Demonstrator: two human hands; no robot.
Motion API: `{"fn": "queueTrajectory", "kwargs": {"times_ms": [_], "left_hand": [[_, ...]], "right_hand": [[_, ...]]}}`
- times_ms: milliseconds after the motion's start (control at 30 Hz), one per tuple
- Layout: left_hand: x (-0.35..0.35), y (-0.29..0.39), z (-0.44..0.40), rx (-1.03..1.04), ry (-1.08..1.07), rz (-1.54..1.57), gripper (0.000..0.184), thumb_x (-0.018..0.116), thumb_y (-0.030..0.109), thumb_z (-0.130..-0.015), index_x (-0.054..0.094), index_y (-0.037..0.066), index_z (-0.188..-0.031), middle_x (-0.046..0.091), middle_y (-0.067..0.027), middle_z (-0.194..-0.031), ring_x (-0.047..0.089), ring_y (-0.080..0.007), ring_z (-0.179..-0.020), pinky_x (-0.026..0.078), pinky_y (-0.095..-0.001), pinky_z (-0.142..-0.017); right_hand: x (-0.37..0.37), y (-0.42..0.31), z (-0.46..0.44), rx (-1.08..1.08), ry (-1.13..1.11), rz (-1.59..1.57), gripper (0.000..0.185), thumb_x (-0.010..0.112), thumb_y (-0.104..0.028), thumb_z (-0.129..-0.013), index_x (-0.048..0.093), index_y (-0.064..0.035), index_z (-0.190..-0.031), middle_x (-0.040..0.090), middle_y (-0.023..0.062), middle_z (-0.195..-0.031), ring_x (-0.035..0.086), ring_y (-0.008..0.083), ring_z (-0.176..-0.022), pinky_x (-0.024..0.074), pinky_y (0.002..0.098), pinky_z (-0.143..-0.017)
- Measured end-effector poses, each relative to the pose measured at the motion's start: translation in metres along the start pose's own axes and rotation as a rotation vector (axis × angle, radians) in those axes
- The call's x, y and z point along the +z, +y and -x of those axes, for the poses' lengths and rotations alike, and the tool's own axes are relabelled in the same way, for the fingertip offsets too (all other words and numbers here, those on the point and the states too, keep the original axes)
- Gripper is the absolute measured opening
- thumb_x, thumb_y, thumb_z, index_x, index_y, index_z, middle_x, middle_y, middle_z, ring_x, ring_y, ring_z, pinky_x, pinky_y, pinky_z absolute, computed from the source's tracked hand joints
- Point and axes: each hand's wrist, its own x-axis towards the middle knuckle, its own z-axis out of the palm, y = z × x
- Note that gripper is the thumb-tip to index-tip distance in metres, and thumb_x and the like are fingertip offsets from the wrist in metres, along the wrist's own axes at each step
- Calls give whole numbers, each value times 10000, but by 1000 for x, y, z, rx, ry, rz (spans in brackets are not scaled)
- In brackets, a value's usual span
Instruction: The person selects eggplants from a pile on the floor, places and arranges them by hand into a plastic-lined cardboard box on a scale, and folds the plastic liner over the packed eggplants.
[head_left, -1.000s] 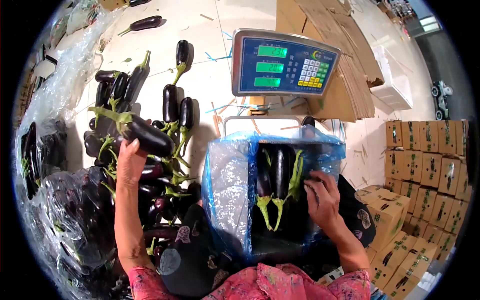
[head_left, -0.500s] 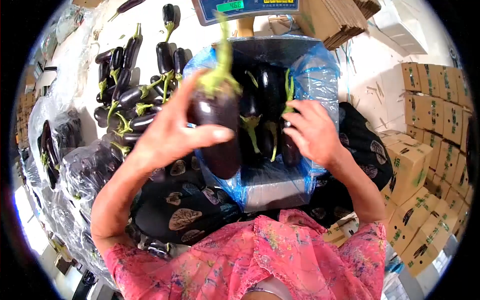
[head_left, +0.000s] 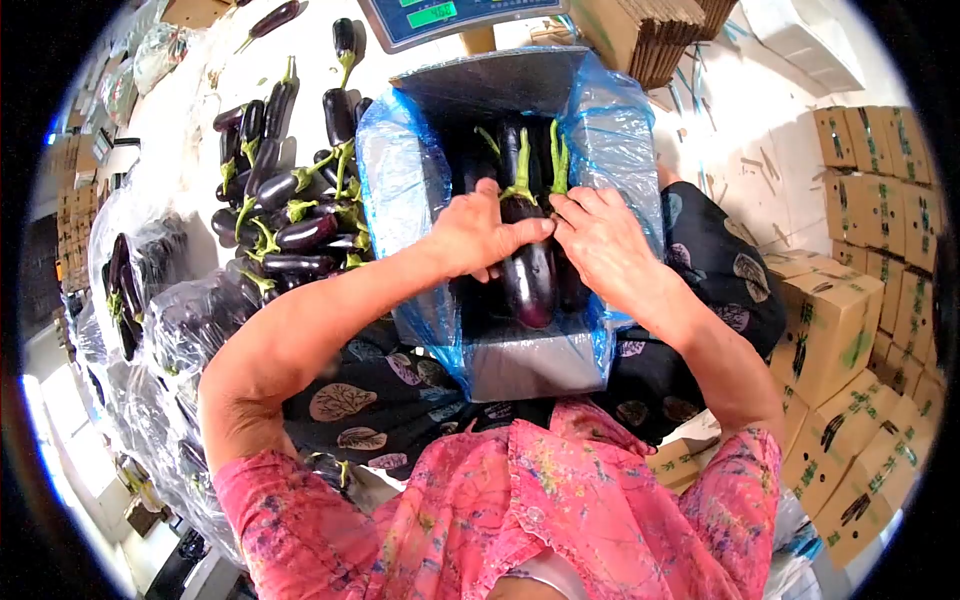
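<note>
A dark purple eggplant [head_left: 529, 285] with a green stem lies lengthwise in the blue-plastic-lined box [head_left: 510, 68], on top of other eggplants. My left hand [head_left: 488, 238] is closed around its upper part, thumb across the front and fingers down its left side. Beside it, my right hand [head_left: 603, 240] has its fingers bent over a second eggplant [head_left: 574, 290] along the box's right side. That one's green stem [head_left: 558, 160] sticks up past my fingertips. My right thumb is hidden, as are most of the eggplants underneath.
A blue scale display [head_left: 460, 20] stands beyond the box. Loose eggplants [head_left: 303, 234] are heaped on the floor to the left, near clear plastic bags [head_left: 190, 320]. Flattened cardboard [head_left: 640, 45] lies at the back, and stacked cartons [head_left: 828, 330] stand on the right.
My left hand has brought the eggplant from above the box's left side down and right into it. My right hand stays at the box's right side, slightly shifted.
</note>
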Motion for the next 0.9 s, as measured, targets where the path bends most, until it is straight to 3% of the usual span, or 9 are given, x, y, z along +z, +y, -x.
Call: {"fn": "queueTrajectory", "kwargs": {"times_ms": [100, 133, 233, 267, 500, 533, 567, 633, 900], "left_hand": [[-20, 4, -5, 172, 184, 52, 907, 760, 591, -783, 458, -126, -1247, 677, -254, -931, 696, -251, -597, 545, -338, -468], [-25, 11, 0, 116, 104, 96, 896, 754, 607, -781, 457, -87, -1262, 676, -293, -959, 723, -343, -737, 575, -404, -589], [0, -4, 5, 275, 334, -234, 915, 749, 621, -779, 433, -52, -1312, 672, -321, -997, 697, -445, -925, 563, -476, -789], [6, -2, 11, 231, 322, -171, 917, 748, 620, -780, 415, -29, -1337, 665, -335, -1044, 642, -497, -1053, 503, -503, -934], [12, 0, 15, 268, 383, -184, 887, 770, 577, -791, 409, -41, -1315, 674, -322, -1010, 685, -444, -989, 541, -470, -873], [10, -3, 11, 206, 288, -181, 878, 765, 587, -789, 417, -42, -1293, 675, -325, -995, 688, -448, -972, 544, -478, -861], [10, -8, 6, 146, 190, -175, 869, 761, 597, -788, 425, -43, -1270, 676, -328, -979, 692, -452, -955, 546, -486, -848], [26, -25, 3, 199, 283, -382, 865, 769, 610, -773, 424, -37, -1231, 683, -319, -904, 690, -484, -875, 557, -523, -777], [33, -36, -3, 135, 166, -431, 904, 735, 579, -828, 370, -57, -1355, 678, -330, -903, 714, -438, -810, 577, -508, -745]], "right_hand": [[-7, -2, -2, 12, -111, -6, 149, 655, -110, -758, 740, -55, -868, 671, 68, -934, 577, 239, -1023, 422, 369, -927], [-9, -3, -3, 11, -126, 14, 124, 657, -114, -753, 737, -64, -834, 661, 60, -895, 575, 234, -1003, 421, 367, -914], [-6, -2, -3, 5, -82, 2, 81, 656, -111, -730, 718, -64, -754, 653, 66, -880, 569, 240, -1001, 419, 375, -897], [-3, -1, -2, 9, -52, -15, 74, 655, -107, -721, 710, -59, -732, 654, 73, -892, 568, 246, -1010, 419, 380, -895], [0, -1, 2, 42, -28, -31, 139, 659, -117, -726, 741, -20, -784, 672, 124, -1027, 547, 290, -1166, 412, 404, -971], [-5, -1, 2, 27, -71, -16, 218, 681, -125, -743, 748, -5, -911, 674, 137, -1108, 536, 300, -1204, 405, 413, -999], [-4, 0, 2, 18, -5, -10, 203, 676, -123, -744, 744, -19, -906, 676, 118, -1088, 542, 283, -1180, 404, 403, -990], [1, 1, 1, 7, 123, 5, 178, 666, -118, -748, 736, -49, -896, 681, 80, -1047, 553, 248, -1132, 403, 385, -972], [2, 3, -1, 22, 44, -15, 194, 664, -118, -761, 708, -41, -934, 657, 68, -1007, 556, 247, -1104, 395, 388, -971]]}}
